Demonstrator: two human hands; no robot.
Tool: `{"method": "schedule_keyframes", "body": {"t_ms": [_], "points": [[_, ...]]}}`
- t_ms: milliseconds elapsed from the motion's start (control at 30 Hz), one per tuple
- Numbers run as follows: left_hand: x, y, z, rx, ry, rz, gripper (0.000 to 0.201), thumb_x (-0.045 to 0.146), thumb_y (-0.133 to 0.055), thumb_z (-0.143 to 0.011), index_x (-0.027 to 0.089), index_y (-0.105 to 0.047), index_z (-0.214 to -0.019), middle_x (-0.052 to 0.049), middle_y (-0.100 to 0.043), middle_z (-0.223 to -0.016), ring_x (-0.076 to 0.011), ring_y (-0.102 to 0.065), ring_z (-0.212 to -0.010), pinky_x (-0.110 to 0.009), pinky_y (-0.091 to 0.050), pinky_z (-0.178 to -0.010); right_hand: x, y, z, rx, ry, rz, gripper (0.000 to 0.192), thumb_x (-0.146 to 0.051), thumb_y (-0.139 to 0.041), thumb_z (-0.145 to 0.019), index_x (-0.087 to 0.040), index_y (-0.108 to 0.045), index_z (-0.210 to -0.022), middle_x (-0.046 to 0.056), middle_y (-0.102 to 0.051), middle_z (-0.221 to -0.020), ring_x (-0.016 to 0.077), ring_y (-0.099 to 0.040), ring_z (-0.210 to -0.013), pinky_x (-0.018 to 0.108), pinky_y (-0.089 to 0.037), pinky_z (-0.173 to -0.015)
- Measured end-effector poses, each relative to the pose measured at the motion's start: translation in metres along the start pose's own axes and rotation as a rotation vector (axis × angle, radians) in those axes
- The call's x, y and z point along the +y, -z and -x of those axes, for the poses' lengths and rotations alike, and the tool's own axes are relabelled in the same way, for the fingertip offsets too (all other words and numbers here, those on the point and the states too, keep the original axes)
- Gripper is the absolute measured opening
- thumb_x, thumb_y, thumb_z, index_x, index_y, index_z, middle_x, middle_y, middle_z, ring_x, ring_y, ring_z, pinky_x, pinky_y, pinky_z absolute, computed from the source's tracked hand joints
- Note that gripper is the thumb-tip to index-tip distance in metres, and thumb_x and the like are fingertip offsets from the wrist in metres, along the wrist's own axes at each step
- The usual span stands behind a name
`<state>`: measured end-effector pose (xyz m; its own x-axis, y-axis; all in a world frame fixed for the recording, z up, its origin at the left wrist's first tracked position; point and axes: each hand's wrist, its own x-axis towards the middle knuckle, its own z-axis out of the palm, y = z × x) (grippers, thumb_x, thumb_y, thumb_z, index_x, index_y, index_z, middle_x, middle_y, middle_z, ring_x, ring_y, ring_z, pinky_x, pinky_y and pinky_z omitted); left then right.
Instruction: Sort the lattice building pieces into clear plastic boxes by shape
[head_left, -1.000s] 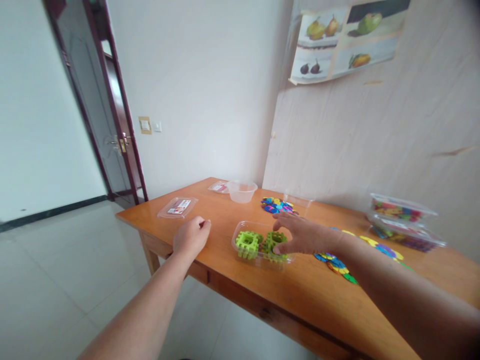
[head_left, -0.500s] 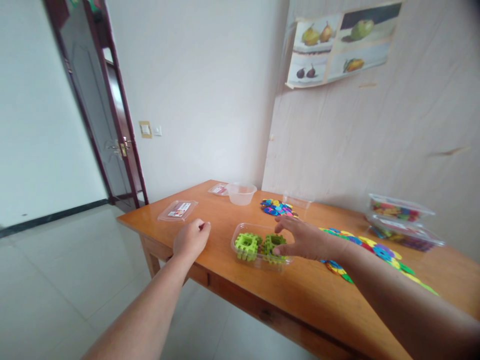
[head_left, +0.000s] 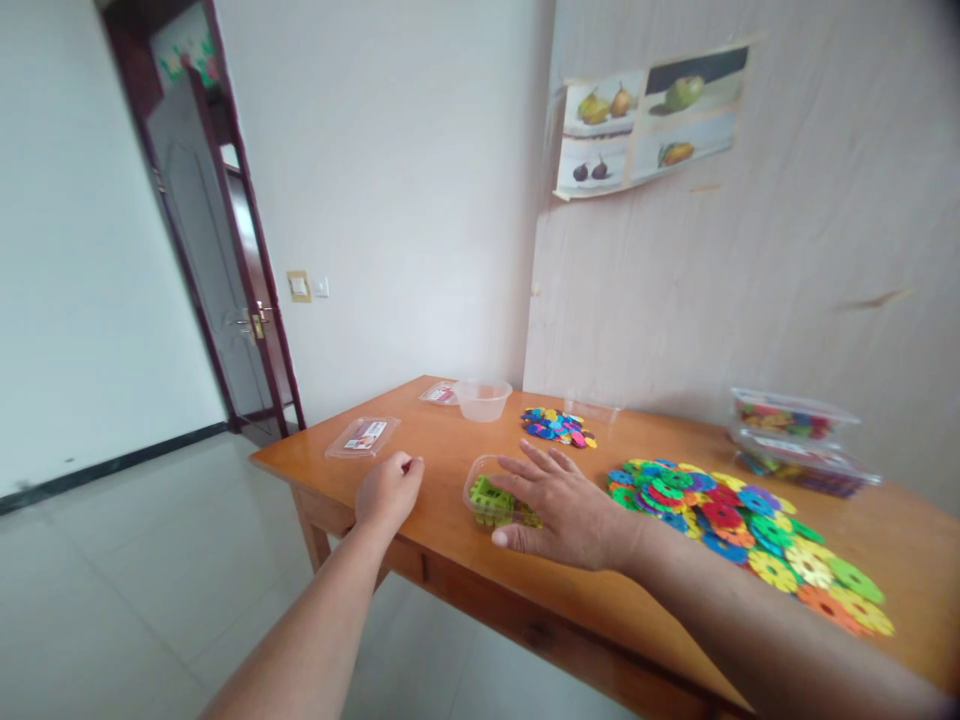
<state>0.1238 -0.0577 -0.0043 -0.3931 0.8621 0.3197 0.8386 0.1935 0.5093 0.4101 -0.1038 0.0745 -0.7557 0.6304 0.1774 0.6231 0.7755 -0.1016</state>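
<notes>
Right hand [head_left: 562, 510] lies flat and open over the clear tub [head_left: 480, 495] of green blocks [head_left: 491, 497] at the table's [head_left: 450, 520] near edge. Left hand [head_left: 386, 490] is curled, maybe pinching something. Big pile of colourful discs [head_left: 720, 510] on the right is unsorted.

Free: bare table [head_left: 450, 470] between lid [head_left: 362, 437] and tray [head_left: 491, 500] | Blocked: right side by discs [head_left: 742, 530], rear by bowl [head_left: 482, 399], boxes [head_left: 795, 440]

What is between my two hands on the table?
In the head view, only bare wooden table lies between the left hand and the right hand.
</notes>
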Motion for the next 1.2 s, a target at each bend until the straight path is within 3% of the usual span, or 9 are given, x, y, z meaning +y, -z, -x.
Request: {"method": "schedule_keyframes", "body": {"t_ms": [167, 433, 600, 767, 967, 1033, 1200], "points": [[0.0, 0.001, 0.001, 0.004, -0.02, -0.002, 0.035, 0.052, -0.041, -0.089, 0.025, -0.06, -0.076, -0.003, -0.068, -0.078, -0.0205, -0.061, -0.073, -0.029, -0.029, -0.056, 0.001, -0.002, -0.01, -0.032, 0.058, 0.032, 0.078, -0.076, -0.036, -0.087, -0.025, -0.048, -0.144, 0.008, -0.048, -0.149, 0.0411, -0.012, -0.147, 0.067, -0.001, -0.114], [0.0, 0.0, 0.001, 0.003, -0.007, 0.001, 0.035, 0.051, -0.043, -0.09, 0.024, -0.061, -0.077, -0.004, -0.069, -0.079, -0.02, -0.061, -0.073, -0.028, -0.028, -0.056, 0.005, -0.007, -0.008, -0.033, 0.07, 0.048, 0.084, -0.078, -0.04, -0.084, -0.025, -0.042, -0.149, 0.009, -0.045, -0.151, 0.0396, -0.01, -0.148, 0.065, -0.001, -0.115], [-0.001, -0.001, 0.0, 0.0, -0.012, 0.026, 0.034, 0.049, -0.044, -0.091, 0.024, -0.062, -0.078, -0.004, -0.07, -0.08, -0.0198, -0.061, -0.073, -0.028, -0.03, -0.058, 0.002, -0.006, -0.001, 0.047, 0.065, 0.026, 0.086, -0.076, -0.046, -0.083, -0.023, -0.04, -0.15, 0.011, -0.038, -0.155, 0.0408, -0.017, -0.146, 0.065, -0.01, -0.115], [-0.004, -0.003, 0.0, 0.018, -0.018, 0.019, 0.034, 0.047, -0.044, -0.092, 0.023, -0.064, -0.081, -0.005, -0.071, -0.085, -0.0198, -0.062, -0.076, -0.027, -0.031, -0.059, 0.0, -0.007, 0.029, 0.274, 0.013, -0.007, 0.063, -0.057, -0.05, -0.092, -0.025, -0.046, -0.145, 0.011, -0.043, -0.152, 0.0336, -0.028, -0.144, 0.057, -0.027, -0.115], [-0.004, -0.005, 0.001, 0.027, -0.001, 0.085, 0.032, 0.046, -0.047, -0.091, 0.022, -0.065, -0.08, -0.006, -0.07, -0.082, -0.0201, -0.061, -0.075, -0.028, -0.033, -0.061, 0.005, -0.044, 0.086, 0.596, -0.282, -0.119, 0.042, -0.047, -0.048, -0.095, -0.026, -0.054, -0.131, 0.009, -0.058, -0.137, 0.028, -0.05, -0.129, 0.047, -0.043, -0.107], [-0.003, -0.005, 0.001, 0.031, 0.005, 0.108, 0.03, 0.045, -0.048, -0.09, 0.022, -0.065, -0.08, -0.006, -0.07, -0.082, -0.0202, -0.062, -0.075, -0.028, -0.034, -0.062, 0.009, -0.062, 0.103, 0.614, -0.383, -0.127, 0.041, -0.048, -0.048, -0.095, -0.026, -0.054, -0.13, 0.008, -0.06, -0.134, 0.0287, -0.052, -0.127, 0.048, -0.045, -0.105], [-0.004, -0.005, 0.001, 0.046, 0.014, 0.147, 0.025, 0.042, -0.051, -0.089, 0.022, -0.065, -0.085, -0.006, -0.072, -0.086, -0.0208, -0.063, -0.079, -0.029, -0.037, -0.065, 0.023, -0.093, 0.124, 0.542, -0.476, -0.099, 0.045, -0.05, -0.051, -0.093, -0.025, -0.053, -0.13, 0.009, -0.06, -0.133, 0.0307, -0.052, -0.126, 0.052, -0.046, -0.102]]}}
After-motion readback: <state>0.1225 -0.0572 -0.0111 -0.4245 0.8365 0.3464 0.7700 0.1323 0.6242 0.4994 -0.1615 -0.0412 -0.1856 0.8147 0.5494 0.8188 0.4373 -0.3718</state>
